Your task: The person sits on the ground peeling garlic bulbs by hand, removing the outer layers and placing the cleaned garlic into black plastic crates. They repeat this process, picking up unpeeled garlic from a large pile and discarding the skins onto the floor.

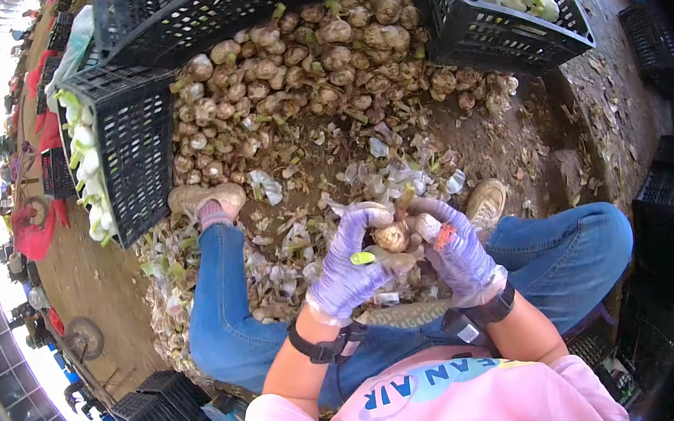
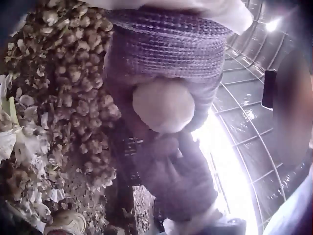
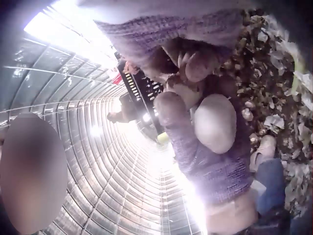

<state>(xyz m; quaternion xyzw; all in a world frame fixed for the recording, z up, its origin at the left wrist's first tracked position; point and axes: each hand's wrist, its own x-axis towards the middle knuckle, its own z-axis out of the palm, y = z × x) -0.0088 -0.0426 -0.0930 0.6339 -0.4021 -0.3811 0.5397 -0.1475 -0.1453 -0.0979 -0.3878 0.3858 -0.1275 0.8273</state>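
Both hands wear purple gloves and meet over the lap. The left hand (image 1: 349, 273) grips a brown-skinned garlic bulb (image 1: 392, 238) with its fingers, and a peeled white bulb (image 2: 164, 105) rests against its palm. A cut green stem end (image 1: 362, 257) sticks out beside the left thumb. On the other side, the right hand (image 1: 458, 251) pinches the brown bulb near its upright stem (image 1: 406, 195). The right wrist view shows the brown bulb (image 3: 187, 93) between the fingers of both hands and the white bulb (image 3: 215, 123) below it. Fingers hide part of the brown bulb.
Unpeeled bulbs (image 1: 337, 56) lie heaped ahead, with loose skins (image 1: 292, 248) around the feet. Black crates of white bulbs stand at the left (image 1: 133, 150) and upper right (image 1: 499, 37). Another black crate (image 1: 226, 12) stands behind the heap, and more are stacked (image 1: 157, 414) lower left.
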